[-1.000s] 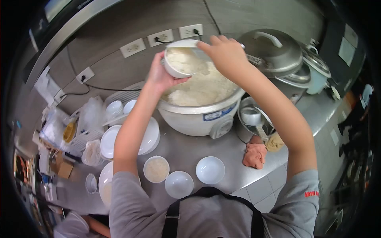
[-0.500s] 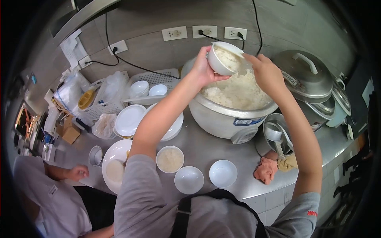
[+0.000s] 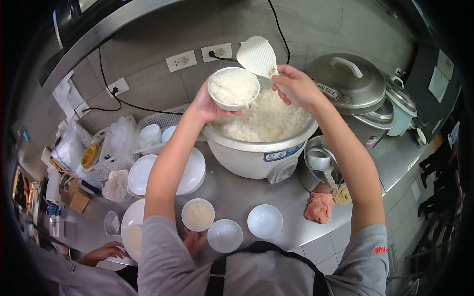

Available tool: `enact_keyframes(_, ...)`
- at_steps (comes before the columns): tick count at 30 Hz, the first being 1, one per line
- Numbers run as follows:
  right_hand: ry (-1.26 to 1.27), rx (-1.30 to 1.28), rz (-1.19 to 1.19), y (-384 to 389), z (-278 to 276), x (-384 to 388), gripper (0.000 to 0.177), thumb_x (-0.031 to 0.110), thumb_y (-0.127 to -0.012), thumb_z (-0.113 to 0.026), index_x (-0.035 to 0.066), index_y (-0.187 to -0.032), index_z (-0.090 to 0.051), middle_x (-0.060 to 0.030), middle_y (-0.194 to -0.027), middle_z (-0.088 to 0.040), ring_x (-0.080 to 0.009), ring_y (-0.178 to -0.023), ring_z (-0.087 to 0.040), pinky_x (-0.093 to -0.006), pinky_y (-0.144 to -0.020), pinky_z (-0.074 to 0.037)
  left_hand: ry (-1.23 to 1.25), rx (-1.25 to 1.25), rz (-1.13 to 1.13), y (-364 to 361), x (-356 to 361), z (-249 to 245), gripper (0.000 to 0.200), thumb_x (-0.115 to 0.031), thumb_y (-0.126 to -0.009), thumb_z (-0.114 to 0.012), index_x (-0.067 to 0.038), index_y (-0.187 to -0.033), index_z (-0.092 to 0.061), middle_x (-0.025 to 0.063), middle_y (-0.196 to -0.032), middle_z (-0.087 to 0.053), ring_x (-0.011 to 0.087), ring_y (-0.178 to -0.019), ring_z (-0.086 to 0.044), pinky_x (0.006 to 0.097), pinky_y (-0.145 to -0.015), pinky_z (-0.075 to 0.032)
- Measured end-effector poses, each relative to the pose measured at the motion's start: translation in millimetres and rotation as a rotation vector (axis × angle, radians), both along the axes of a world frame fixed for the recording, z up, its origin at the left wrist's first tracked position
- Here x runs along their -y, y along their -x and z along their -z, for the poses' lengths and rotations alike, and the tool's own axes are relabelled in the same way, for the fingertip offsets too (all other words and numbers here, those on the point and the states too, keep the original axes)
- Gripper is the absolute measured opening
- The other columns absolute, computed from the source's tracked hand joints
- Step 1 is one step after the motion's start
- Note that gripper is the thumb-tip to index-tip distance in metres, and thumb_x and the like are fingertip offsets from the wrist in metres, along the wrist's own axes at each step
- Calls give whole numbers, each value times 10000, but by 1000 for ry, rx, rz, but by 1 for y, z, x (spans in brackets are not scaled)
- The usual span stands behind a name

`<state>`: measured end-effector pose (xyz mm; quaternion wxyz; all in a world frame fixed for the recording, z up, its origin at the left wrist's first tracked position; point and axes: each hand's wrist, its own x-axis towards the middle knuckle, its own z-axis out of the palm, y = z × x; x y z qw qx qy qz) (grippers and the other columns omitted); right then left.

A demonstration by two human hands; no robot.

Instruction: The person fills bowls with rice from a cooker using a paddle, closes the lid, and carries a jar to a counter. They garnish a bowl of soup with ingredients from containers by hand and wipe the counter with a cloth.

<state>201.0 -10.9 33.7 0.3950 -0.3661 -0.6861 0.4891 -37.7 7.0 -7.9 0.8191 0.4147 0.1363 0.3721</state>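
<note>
My left hand [image 3: 211,104] is wrapped round a white bowl heaped with rice [image 3: 233,87], held above the left rim of a big rice cooker [image 3: 242,155]. In my right hand [image 3: 296,88], closed on its handle, a white rice paddle [image 3: 257,56] points up with its blade just beyond the bowl. Loose rice [image 3: 276,121] lies inside the cooker below both hands. On the counter in front of me stand a bowl of rice [image 3: 198,215] and two empty white bowls [image 3: 225,236] [image 3: 265,221].
A co-worker's hand [image 3: 194,241] is beside the counter's rice bowl; the other [image 3: 108,251] is near a large plate [image 3: 129,222]. Right stand a metal pot [image 3: 311,148], a pink cloth [image 3: 320,207] and lidded cookers [image 3: 348,81]. Baskets [image 3: 116,160] are left.
The view has shifted right. The held bowl is now level and heaped, and the paddle has come up out of it. A co-worker's hand has reached the rice bowl on the counter.
</note>
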Motion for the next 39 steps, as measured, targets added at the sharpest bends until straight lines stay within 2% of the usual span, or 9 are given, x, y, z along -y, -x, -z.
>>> enact_keyframes(3, -119, 182, 59, 2, -3, 7, 239, 146, -841, -505, 57, -1062, -529, -20, -723, -533, -83, -530, -466, -225, -447, -370, -5, -11, 10, 1, -7, 5, 617, -515, -839, -263, -65, -1237, -405, 237, -1086, -529, 435, -793, -590, 371, -480, -559)
enact_keyframes(6, -1033, 612, 291, 7, 10, 13, 237, 127, -812, -481, 75, -1031, -556, -142, -887, -596, -254, -670, -581, -340, -643, -463, 35, -26, -24, -4, -12, 8, 628, -519, -839, -243, -59, -1232, -410, 241, -1081, -529, 431, -791, -592, 356, -496, -559)
enact_keyframes(10, -516, 241, 409, 2, 21, -4, 222, 76, -808, -466, 35, -1011, -546, -141, -834, -590, -225, -621, -571, -332, -580, -469, 106, 3, -227, -20, -9, -4, 655, -541, -836, -202, -60, -1232, -404, 228, -1103, -515, 414, -837, -585, 361, -569, -559)
enact_keyframes(12, 252, -223, 105, 1, 32, 6, 226, 33, -798, -460, -9, -1017, -499, -125, -760, -558, -184, -580, -550, -307, -505, -455, 81, 5, -347, -27, -6, -9, 658, -543, -839, -202, -59, -1245, -385, 235, -1140, -485, 405, -878, -571, 384, -614, -552)
enact_keyframes(15, 332, -430, 13, 14, 35, 18, 141, 5, -811, -445, -2, -952, -451, -83, -769, -516, -118, -557, -506, -264, -470, -441, 33, 6, -543, -37, -4, -12, 656, -546, -844, -204, -61, -1258, -360, 212, -1191, -454, 386, -965, -535, 429, -706, -526)
enact_keyframes(23, -156, 158, 211, 26, 25, 26, 332, 54, -790, -483, 9, -1119, -471, -68, -667, -516, -114, -589, -532, -259, -493, -438, -28, -56, -731, -54, 12, -11, 607, -529, -857, -237, -81, -1247, -363, 156, -1213, -443, 337, -1079, -464, 469, -840, -445)
enact_keyframes(24, -410, 301, 280, 33, 31, 21, 360, 65, -752, -469, -13, -1104, -478, -255, -852, -580, -359, -772, -585, -407, -692, -464, -100, -116, -749, -58, 14, -9, 626, -543, -846, -259, -75, -1252, -352, 164, -1218, -430, 332, -1091, -455, 479, -850, -428)
enact_keyframes(27, -595, 405, 314, 31, 39, 18, 399, 56, -738, -467, -4, -1132, -473, -279, -899, -563, -414, -858, -539, -422, -751, -432, -158, -169, -757, -60, 15, -10, 641, -548, -842, -273, -66, -1261, -331, 175, -1232, -405, 330, -1109, -438, 492, -869, -402)
enact_keyframes(39, -1132, 845, 529, -8, 20, 30, 477, 7, -751, -465, 106, -1218, -451, -141, -823, -467, -276, -784, -521, -378, -655, -451, -29, -69, -609, -65, 26, -28, 607, -513, -854, -230, -92, -1281, -326, 166, -1269, -378, 340, -1138, -417, 498, -894, -394)
